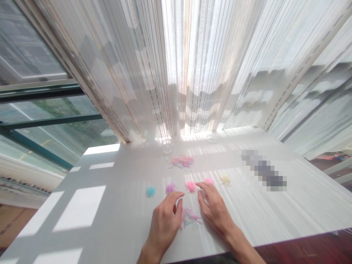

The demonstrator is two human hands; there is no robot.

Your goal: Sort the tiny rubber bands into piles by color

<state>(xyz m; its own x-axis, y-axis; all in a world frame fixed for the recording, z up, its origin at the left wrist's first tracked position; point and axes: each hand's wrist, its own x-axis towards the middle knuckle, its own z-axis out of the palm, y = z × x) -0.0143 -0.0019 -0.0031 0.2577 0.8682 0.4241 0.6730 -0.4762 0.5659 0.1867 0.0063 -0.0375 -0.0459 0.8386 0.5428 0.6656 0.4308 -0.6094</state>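
Observation:
My left hand is curled just left of a loose pile of mixed pastel strands, which look like thin elastic bands. Its thumb and index tips come close together; whatever may be between them is too small to make out. The index finger of my right hand reaches to the edge of a hot-pink pile, with the thumb held apart. Beyond the hands lie a teal pile, a purple pile, a light-pink pile, partly hidden behind the right hand, and a pale yellow pile.
A larger mixed pile lies farther back on the white table. Behind it stand a clear container and a clear round dish. A pixelated dark object sits at the right. Sheer curtains hang along the far edge.

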